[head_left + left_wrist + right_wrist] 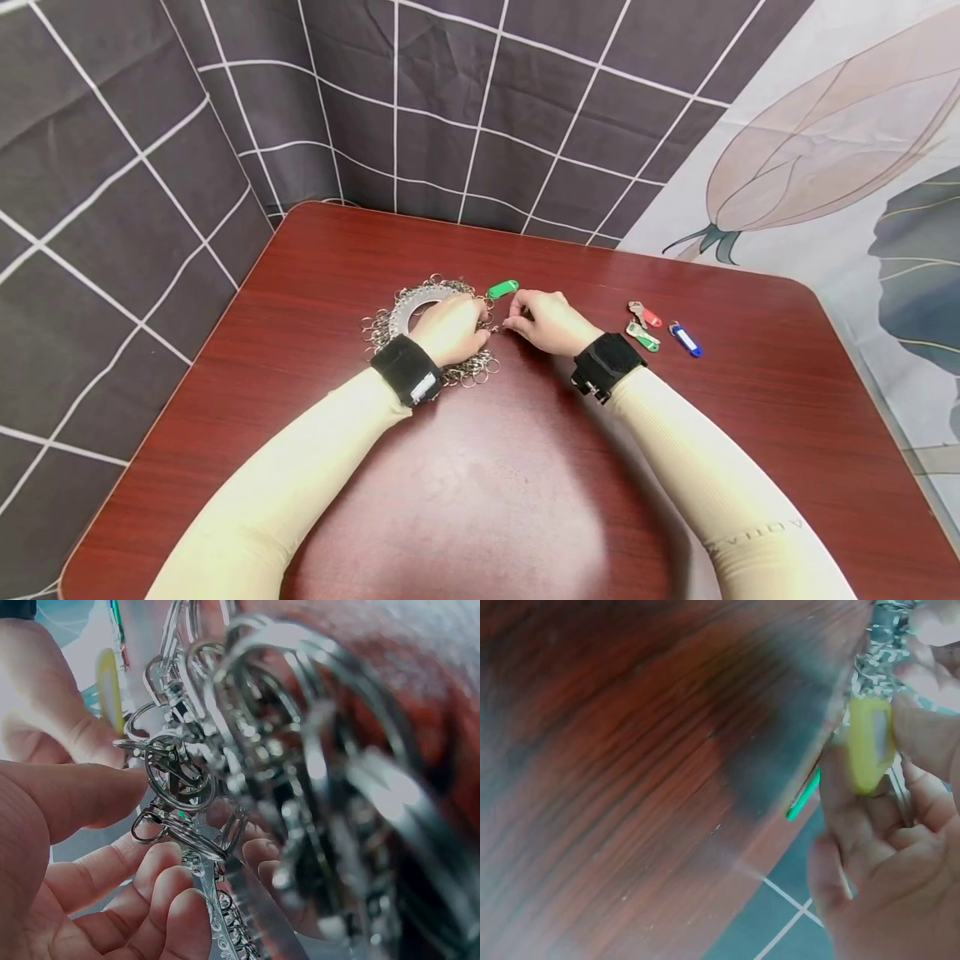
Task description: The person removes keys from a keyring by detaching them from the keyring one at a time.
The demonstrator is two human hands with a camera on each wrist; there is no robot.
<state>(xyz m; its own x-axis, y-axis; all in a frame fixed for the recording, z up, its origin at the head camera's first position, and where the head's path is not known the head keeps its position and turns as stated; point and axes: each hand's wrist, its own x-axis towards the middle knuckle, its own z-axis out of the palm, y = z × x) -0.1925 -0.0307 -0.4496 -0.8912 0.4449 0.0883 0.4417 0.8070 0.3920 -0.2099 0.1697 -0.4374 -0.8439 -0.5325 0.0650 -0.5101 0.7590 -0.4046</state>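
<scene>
A round, pale disc (402,312) with an open middle lies left of centre in the head view, its rim hung with many metal key rings. My left hand (453,327) reaches over its right side. In the left wrist view, thumb and fingers pinch a metal key ring (180,776) with a small clasp. Just to the right, my right hand (551,321) pinches a yellow key tag (870,746) between thumb and fingers. Part of a metal key (898,787) shows beneath that tag. Beyond both hands, a green key tag (502,289) lies beside the disc.
Farther right on the red-brown table (750,400) lie a red key tag (651,317), another green tag with a key (642,337) and a blue key tag (686,340). A dark checked curtain (435,100) hangs behind the far edge.
</scene>
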